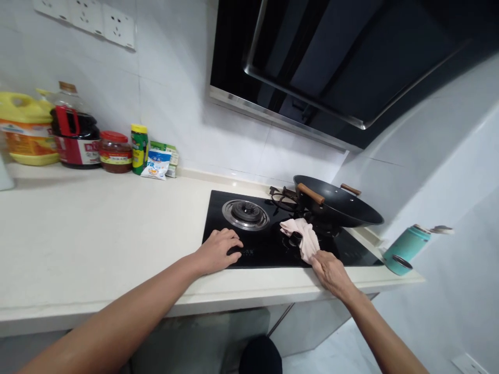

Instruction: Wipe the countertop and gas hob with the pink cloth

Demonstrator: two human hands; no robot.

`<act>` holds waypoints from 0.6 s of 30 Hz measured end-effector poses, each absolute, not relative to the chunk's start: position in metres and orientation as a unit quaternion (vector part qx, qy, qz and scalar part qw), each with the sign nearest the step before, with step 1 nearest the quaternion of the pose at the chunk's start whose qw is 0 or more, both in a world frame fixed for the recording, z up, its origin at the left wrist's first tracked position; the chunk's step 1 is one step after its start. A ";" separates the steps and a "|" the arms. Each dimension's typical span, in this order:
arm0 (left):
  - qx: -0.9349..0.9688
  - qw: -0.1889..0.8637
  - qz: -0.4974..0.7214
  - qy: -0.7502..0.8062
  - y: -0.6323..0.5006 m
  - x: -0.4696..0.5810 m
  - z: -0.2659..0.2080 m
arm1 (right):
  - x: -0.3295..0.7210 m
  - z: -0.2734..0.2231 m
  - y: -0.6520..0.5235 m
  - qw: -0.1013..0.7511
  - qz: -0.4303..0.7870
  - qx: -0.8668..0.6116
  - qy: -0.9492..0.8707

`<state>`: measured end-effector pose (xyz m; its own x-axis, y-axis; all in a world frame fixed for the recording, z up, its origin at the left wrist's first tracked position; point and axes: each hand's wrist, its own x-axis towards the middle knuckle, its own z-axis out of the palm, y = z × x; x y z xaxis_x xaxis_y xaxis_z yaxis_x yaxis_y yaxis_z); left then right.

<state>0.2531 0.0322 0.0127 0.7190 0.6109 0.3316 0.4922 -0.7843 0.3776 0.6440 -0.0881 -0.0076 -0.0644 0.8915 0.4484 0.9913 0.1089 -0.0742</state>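
Cloth (311,243), pale pink; long axis slants forward-left from right hand (331,272), which grips near end; left hand (217,252) unclenched.

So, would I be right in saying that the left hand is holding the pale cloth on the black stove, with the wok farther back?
Not quite: the head view shows the right hand holding the pale cloth on the black stove, with the wok farther back. The left hand lies by the stove's front edge.
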 end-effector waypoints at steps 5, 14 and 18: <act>0.915 0.136 0.227 0.304 0.032 0.253 0.012 | 0.629 0.009 -0.063 0.113 -0.245 -0.728 -0.630; 0.915 0.138 0.220 0.309 0.033 0.253 0.014 | 0.608 0.006 -0.044 0.002 -0.149 -0.805 -0.574; 0.914 0.140 0.220 0.310 0.033 0.254 0.014 | 0.609 0.007 -0.051 0.016 -0.124 -0.787 -0.604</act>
